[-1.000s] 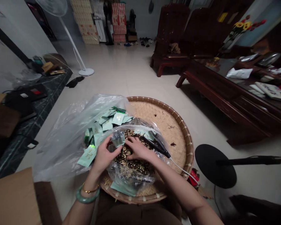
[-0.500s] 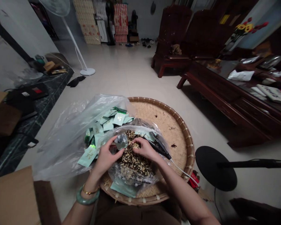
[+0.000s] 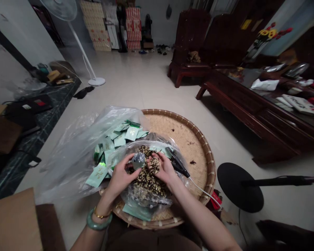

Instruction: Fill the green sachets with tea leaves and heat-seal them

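Head view: pale green packets (image 3: 119,139) lie heaped in clear plastic (image 3: 75,157) by the left edge of a round woven tray (image 3: 196,143); a left hand (image 3: 121,175) pinches an open silver-lined packet (image 3: 138,161) between thumb and fingers above dried mix (image 3: 149,185), piled toward the near edge; a right hand (image 3: 165,168), fingers curled together, cups a handful (image 3: 154,165) just beside it; a black appliance (image 3: 180,165) trails its white cord (image 3: 202,190) over the right edge.
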Motion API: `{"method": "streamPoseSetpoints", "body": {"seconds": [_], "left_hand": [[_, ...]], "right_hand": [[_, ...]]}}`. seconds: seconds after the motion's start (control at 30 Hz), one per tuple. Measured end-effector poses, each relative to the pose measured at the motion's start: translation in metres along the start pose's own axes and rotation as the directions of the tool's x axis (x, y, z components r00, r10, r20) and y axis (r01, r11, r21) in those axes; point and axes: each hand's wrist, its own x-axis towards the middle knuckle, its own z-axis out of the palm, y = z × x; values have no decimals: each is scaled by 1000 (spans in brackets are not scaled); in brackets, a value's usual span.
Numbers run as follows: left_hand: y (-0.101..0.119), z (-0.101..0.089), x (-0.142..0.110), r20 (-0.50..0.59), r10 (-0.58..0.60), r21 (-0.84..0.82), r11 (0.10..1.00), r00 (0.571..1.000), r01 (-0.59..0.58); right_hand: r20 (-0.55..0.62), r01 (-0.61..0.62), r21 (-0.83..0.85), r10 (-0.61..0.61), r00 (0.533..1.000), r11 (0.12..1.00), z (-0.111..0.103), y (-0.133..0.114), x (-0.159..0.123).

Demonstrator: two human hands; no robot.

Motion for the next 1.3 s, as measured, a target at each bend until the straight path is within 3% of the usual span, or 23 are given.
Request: {"method": "streamPoseSetpoints", "body": {"seconds": [0.13,0.27,0.4,0.57,0.7,0.83,0.9,1.0,1.2,1.3], "left_hand": [[-1,3,-1,3,64,63,996,998,-64],[3,10,-1,27,168,184,968,985,-170],[8,26,-3,6,222,243,946,975,-217],[5,47,-8,-59,187,225,959,981,-169],[-1,53,-9,-80,158,202,969,984,-139],[-4,53,-8,-100,136,196,974,986,-114],[-5,52,-8,-107,125,196,975,986,-103],[-6,50,-8,-120,126,205,974,985,-100],[-7,50,-9,-135,124,207,974,983,-95],[-7,49,-9,-118,118,192,977,986,-94]], "right_hand": [[-9,81,66,-80,997,995,7,-6,-9],[-30,271,32,-270,962,962,31,-18,-28],[-8,476,-60,-478,878,877,60,-20,-42],[10,673,-158,-680,733,723,78,-6,-45],[114,743,-282,-748,654,607,80,3,-45],[238,773,-410,-761,603,484,78,4,-46],[291,775,-448,-748,597,445,75,4,-46],[402,750,-543,-666,628,378,69,1,-51],[567,665,-736,-420,708,127,68,-10,-75],[561,667,-733,-437,704,134,66,-18,-78]]}}
